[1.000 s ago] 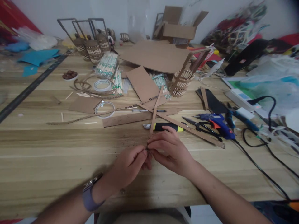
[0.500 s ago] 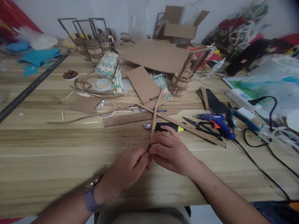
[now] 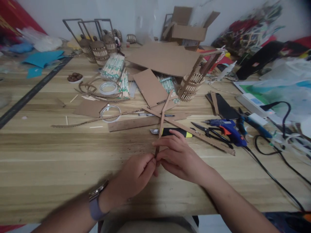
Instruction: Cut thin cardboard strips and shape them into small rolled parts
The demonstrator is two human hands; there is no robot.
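Both hands meet over the near middle of the table at the lower end of a narrow cardboard strip [image 3: 162, 120]. My left hand [image 3: 139, 173], with a watch on its wrist, pinches that end between thumb and forefinger. Close against it, my right hand [image 3: 178, 155] grips the strip with thumb and fingertips, its other fingers loosely curled. The strip runs away from me and bends near its far part. Beneath it lie a box cutter [image 3: 173, 132], a pen [image 3: 157, 115] and another long cardboard strip [image 3: 201, 136]. The strip's very end is hidden by my fingers.
To the right lie black scissors [image 3: 213, 134], a blue glue gun [image 3: 225, 127] with its cord, and pliers [image 3: 257, 126]. Behind are tape rolls [image 3: 108, 88], cardboard sheets [image 3: 165, 58], packed wooden sticks [image 3: 113, 66] and small stick-covered buckets [image 3: 99, 51].
My right fingers have lifted and straightened slightly along the strip. Both hands still hold its near end. The whole view has shifted a little.
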